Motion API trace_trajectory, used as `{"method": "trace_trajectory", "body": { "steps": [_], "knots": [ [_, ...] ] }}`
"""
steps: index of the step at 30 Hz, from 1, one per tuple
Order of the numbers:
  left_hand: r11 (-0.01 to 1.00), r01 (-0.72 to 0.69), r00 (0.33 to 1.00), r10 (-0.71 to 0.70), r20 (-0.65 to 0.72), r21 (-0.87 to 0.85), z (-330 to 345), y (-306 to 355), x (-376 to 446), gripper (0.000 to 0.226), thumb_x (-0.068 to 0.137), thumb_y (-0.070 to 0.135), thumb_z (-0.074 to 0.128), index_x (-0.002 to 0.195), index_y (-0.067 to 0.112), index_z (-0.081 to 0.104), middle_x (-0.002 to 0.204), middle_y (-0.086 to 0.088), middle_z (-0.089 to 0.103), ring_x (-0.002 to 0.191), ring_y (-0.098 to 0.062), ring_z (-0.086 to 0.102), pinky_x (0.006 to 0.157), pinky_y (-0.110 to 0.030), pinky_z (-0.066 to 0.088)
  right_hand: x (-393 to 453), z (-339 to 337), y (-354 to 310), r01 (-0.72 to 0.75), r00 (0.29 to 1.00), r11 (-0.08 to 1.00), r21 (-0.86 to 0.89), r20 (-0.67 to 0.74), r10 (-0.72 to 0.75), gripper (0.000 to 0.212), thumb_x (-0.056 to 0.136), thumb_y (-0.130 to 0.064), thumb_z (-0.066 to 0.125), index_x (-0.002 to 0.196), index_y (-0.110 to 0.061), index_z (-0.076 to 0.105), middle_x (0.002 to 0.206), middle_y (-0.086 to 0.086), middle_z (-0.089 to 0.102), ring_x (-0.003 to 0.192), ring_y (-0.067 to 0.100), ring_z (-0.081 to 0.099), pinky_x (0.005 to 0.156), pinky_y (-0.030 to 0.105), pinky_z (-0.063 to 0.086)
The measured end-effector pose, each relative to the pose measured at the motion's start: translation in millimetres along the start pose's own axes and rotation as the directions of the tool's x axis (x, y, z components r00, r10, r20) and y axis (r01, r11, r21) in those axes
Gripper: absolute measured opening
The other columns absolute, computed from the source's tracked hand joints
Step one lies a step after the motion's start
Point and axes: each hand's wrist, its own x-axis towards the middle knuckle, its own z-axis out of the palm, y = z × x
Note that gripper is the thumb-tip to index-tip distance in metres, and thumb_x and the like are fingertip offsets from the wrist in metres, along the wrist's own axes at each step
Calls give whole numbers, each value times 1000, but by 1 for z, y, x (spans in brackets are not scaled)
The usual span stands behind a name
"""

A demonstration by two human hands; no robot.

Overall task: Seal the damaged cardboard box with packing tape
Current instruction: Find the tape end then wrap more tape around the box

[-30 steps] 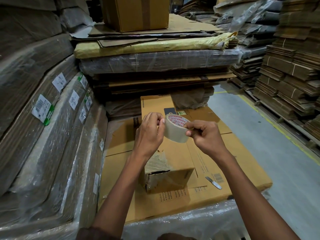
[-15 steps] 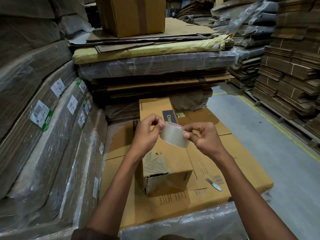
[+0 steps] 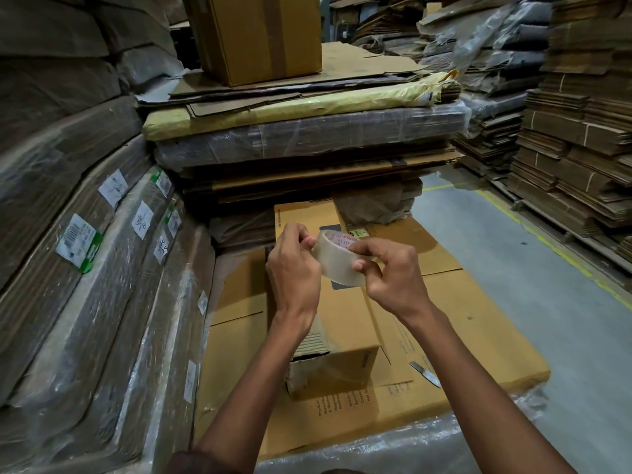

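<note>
Nearest you, the damaged cardboard box [image 3: 337,367] sits on a flattened carton [image 3: 461,323], its torn corner with the exposed corrugation facing you and a patch of clear tape already over part of the tear. A small blade [image 3: 425,373] lies on the flat carton just to the right of the box, apart from it.

Above the box, both your hands hold the roll of clear packing tape [image 3: 337,260] in the air. Your right hand [image 3: 390,271] grips the roll, thumb on its outer face and fingers curled behind it. Your left hand [image 3: 294,268] pinches at the roll's left edge with thumb and fingertips. Compared with a moment ago, you have turned the roll — its red-printed core showed more fully to you a second back, and now you see mostly the outer band of tape. Your left-hand fingers have stayed picking at that edge throughout. That reads as hunting for the tape's free end; whether you have lifted it yet cannot be told, since no loose strip shows. Until it comes free, nothing further goes onto the box.

Beyond your hands, shrink-wrapped stacks of flat cardboard [image 3: 307,138] rise in layers, with a taped-up brown box [image 3: 260,35] on top — more bundles line the aisle to the right.
</note>
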Motion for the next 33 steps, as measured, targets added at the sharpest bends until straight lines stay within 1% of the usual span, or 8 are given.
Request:
{"method": "trace_trajectory", "body": {
  "steps": [6, 8, 11, 15, 18, 22, 29, 33],
  "knots": [
    [991, -132, 970, 128, -207, -9, -1, 8, 5, 25, 78, -24, 53, 87, -2, 61, 81, -9, 62, 78, 2, 48, 66, -6, 41, 7, 0, -2, 189, 978, 981, -49, -77, -192, 18, 76, 12, 67, 90, 3, 72, 83, 10, 71, 79, 20, 65, 70, 26, 53],
    [987, -162, 961, 159, -225, 8, 0, 7, 8, 24, 78, -22, 51, 88, -2, 61, 81, -10, 62, 77, -2, 51, 64, -13, 45, 10, 1, -1, 199, 976, 979, -48, -82, -203, 16, 77, 10, 67, 90, 3, 72, 83, 10, 71, 79, 22, 65, 70, 29, 54],
    [974, -186, 948, 213, -235, 133, 0, 7, 10, 18, 85, -10, 49, 88, 0, 63, 79, -9, 63, 70, -21, 62, 53, -34, 49, 13, 5, 2, 192, 976, 980, -50, -96, -196, 14, 78, 9, 67, 89, 3, 73, 82, 10, 72, 77, 22, 66, 68, 32, 54],
    [931, -237, 933, 298, -202, 278, -3, 7, 13, 13, 91, -2, 52, 85, 4, 62, 73, -8, 60, 61, -25, 59, 45, -37, 45, 14, 12, 4, 162, 980, 987, -15, -119, -163, 11, 80, 6, 66, 88, 2, 73, 82, 10, 72, 78, 19, 65, 66, 33, 54],
    [974, -207, 973, 215, -85, 92, -14, 4, 23, 7, 90, 4, 62, 84, 7, 59, 75, -3, 58, 63, -21, 54, 52, -42, 46, 12, 12, 10, 166, 978, 986, -4, -123, -165, 12, 87, -4, 65, 91, 2, 74, 83, 10, 73, 80, 18, 66, 66, 33, 55],
    [989, -92, 989, 105, 106, -118, -25, 6, 30, 15, 91, 18, 72, 92, 13, 58, 85, 4, 60, 76, -14, 59, 63, -38, 52, 12, 10, 17, 169, 980, 985, 26, -114, -165, 17, 88, -10, 65, 93, 2, 75, 85, 10, 73, 80, 20, 67, 68, 36, 55],
    [986, -16, 992, 36, 122, -163, -24, 13, 26, 16, 90, 10, 72, 87, 16, 58, 93, 5, 54, 83, -9, 54, 69, -29, 48, 10, 13, 16, 156, 981, 986, 61, -126, -147, 16, 88, -11, 67, 91, 2, 76, 84, 9, 74, 80, 16, 66, 68, 33, 54],
    [986, 27, 992, -6, 125, -165, -23, 8, 29, 17, 86, 18, 77, 86, 19, 60, 117, 7, 50, 107, -18, 57, 87, -41, 54, 5, 12, 18, 137, 983, 989, 63, -135, -127, 10, 81, 1, 72, 91, 3, 75, 85, 9, 74, 80, 17, 66, 66, 34, 55]
  ]
}}
